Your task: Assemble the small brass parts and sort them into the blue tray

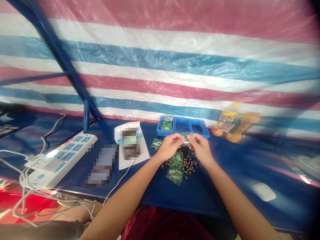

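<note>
Between them, my left hand [172,144] and my right hand [200,146] pinch a small clear plastic bag [186,137], thumbs on top. What the bag contains is too small to make out. Below my hands lies a heap of brass-coloured screw-like parts [190,165], with black ones partly hidden under my fingers. Beside the heap are small greenish plastic bags [175,174] with pale pieces inside. Another such bag [156,143] lies left of my left hand. Just beyond my hands stands a blue three-compartment tray [178,120]; its left section holds bags, the others small loose parts.
A white power strip [67,160] with tangled cables lies at left. A blurred phone-like object [102,165] and a white sheet with a packet [122,163] are nearer. Two drink bottles [225,121] stand right of the tray. A white rounded case [264,192] sits at right.
</note>
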The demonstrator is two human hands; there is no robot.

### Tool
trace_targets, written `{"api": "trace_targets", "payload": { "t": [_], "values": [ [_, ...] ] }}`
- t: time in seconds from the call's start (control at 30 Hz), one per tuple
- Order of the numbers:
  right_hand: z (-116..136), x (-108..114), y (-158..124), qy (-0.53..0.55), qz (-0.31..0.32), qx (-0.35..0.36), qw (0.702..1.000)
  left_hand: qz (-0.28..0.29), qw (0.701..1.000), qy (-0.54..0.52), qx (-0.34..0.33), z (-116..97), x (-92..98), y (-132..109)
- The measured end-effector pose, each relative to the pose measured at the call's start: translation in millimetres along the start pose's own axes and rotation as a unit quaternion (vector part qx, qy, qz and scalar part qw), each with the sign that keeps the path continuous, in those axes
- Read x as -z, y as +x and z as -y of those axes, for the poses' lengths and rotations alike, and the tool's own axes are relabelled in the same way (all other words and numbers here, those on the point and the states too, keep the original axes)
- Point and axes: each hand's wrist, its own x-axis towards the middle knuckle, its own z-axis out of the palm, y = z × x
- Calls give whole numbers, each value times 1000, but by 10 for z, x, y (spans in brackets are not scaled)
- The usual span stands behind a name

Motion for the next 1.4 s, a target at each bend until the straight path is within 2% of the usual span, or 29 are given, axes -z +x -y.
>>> {"api": "trace_targets", "payload": {
  "t": [0.5, 0.83, 1.2, 1.4],
  "values": [
    [-33, -8, 0, -13, 20, 4, 1000, 0, 1000, 1, -4, 5, 15, -2],
    [-7, -41, -76, -85, 71, 21, 994, 40, 998, -50, -10, -13, 40, 9],
    [-3, -86, -77, -23, 96, 22, 995, 36, 997, -63, -6, -32, 50, 7],
    [-46, -104, -45, 71, 66, -4, 995, -1, 999, -50, -3, -25, 47, 19]
  ]
}}
